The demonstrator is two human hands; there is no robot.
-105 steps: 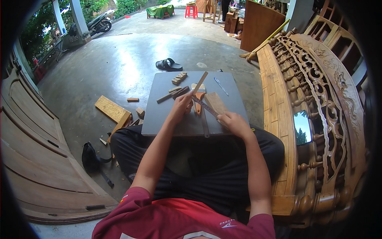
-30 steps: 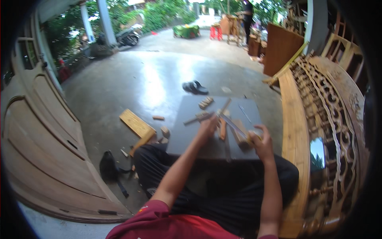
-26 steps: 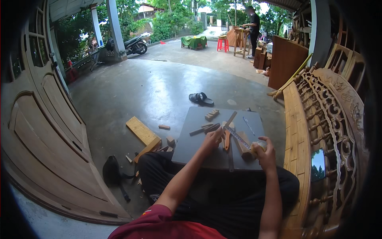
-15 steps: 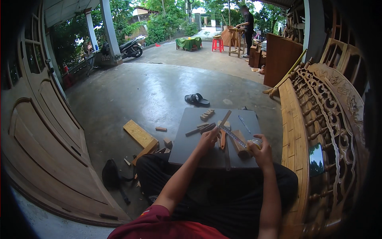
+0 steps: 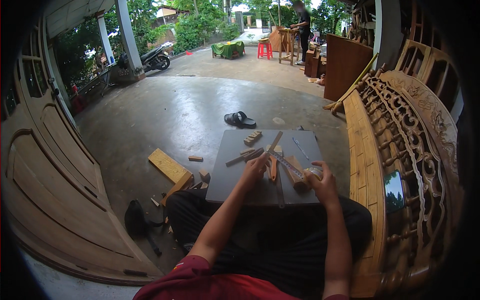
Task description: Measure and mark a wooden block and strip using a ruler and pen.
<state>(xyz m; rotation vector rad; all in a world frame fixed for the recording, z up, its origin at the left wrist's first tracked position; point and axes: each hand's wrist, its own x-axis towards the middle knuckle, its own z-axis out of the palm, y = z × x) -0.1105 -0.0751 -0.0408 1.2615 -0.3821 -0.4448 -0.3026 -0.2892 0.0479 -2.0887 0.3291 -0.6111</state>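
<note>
A tape measure [image 5: 287, 164] is stretched out above the low grey table [image 5: 230, 181]. My left hand [image 5: 254, 171] is closed at the far end of its blade, and my right hand [image 5: 325, 184] grips the case. Under and beside the blade lie an orange-handled tool [image 5: 273, 168], a thick wooden block [image 5: 297, 176] and a long flat metal strip [image 5: 280, 192]. A thin brown strip [image 5: 275, 140] slants up just past my left fingertips; whether they touch it I cannot tell. Dark narrow pieces [image 5: 245, 157] are left of that hand.
A notched wooden block [image 5: 252, 137] and a pen [image 5: 301, 148] lie toward the table's far side. Wood offcuts [image 5: 171, 165] and a black bag [image 5: 135, 217] are on the floor at left. A sandal [image 5: 240, 119] sits beyond the table, a carved wooden bench [image 5: 367, 165] at right. Someone stands far back.
The whole view has shifted slightly, with the scene sliding left and up. Both hands keep hold of the stretched tape measure in nearly the same place over the table.
</note>
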